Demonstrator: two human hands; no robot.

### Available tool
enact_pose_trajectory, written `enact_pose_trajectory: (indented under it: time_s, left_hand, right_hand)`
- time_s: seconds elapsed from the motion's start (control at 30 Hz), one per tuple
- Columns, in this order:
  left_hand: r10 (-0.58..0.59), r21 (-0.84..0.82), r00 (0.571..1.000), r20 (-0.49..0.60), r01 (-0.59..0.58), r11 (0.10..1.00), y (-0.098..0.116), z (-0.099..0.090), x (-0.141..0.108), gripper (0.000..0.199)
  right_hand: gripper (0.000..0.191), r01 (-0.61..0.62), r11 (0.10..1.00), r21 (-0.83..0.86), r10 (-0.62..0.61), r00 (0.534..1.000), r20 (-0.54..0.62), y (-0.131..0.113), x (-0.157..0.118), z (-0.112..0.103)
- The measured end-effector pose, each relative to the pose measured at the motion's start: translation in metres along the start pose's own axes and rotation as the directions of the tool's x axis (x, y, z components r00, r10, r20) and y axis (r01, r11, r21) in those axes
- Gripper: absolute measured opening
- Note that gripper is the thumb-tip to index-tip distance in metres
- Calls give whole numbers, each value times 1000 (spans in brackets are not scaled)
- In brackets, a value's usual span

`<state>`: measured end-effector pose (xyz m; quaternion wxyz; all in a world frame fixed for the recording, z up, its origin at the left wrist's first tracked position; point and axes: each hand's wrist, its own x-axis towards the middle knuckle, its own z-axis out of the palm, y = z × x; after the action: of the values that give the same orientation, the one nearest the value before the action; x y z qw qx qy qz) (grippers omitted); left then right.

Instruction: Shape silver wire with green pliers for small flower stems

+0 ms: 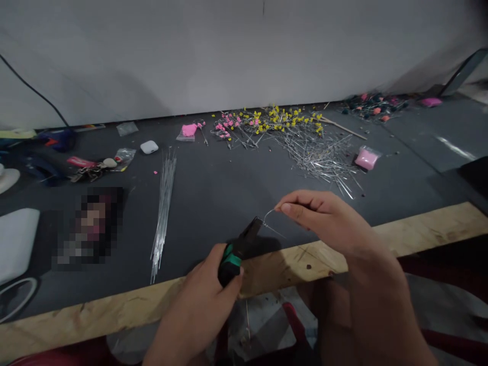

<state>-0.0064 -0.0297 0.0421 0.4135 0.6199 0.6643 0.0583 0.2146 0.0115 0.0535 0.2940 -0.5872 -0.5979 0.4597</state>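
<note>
My left hand (208,292) is wrapped round the green and black handles of a pair of pliers (249,234), whose jaws point up and to the right. A thin metal wire (269,213) is at the tip of the jaws, bent, with one loose end sticking out to the lower right. The wire's other end is pinched between the thumb and fingers of my right hand (324,216). Both hands are over the front edge of the dark table. Left of the pliers lies a bundle of straight wires (163,208).
Behind my hands lie a heap of cut wires (320,155) and yellow-tipped wire stems (285,119). Pink clay in bags (367,158) sits right of them. A white earbud case (149,147) and keys (91,170) are at left. A wooden strip (114,310) edges the table.
</note>
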Motion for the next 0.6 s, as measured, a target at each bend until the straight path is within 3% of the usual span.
enact_pose_trajectory:
  time_s: [0.1, 0.27, 0.6]
  left_hand:
    - [-50, 14, 997, 61, 50, 999, 2, 1, 2, 18]
    - [-99, 45, 995, -15, 100, 994, 4, 3, 6, 21]
    - [-129, -25, 989, -70, 128, 992, 0, -2, 10, 20]
  right_hand:
    - [24, 11, 996, -86, -12, 1000, -17, -8, -8, 0]
    - [24, 11, 990, -143, -14, 1000, -26, -16, -16, 8]
    - [24, -55, 997, 62, 54, 998, 15, -18, -20, 55]
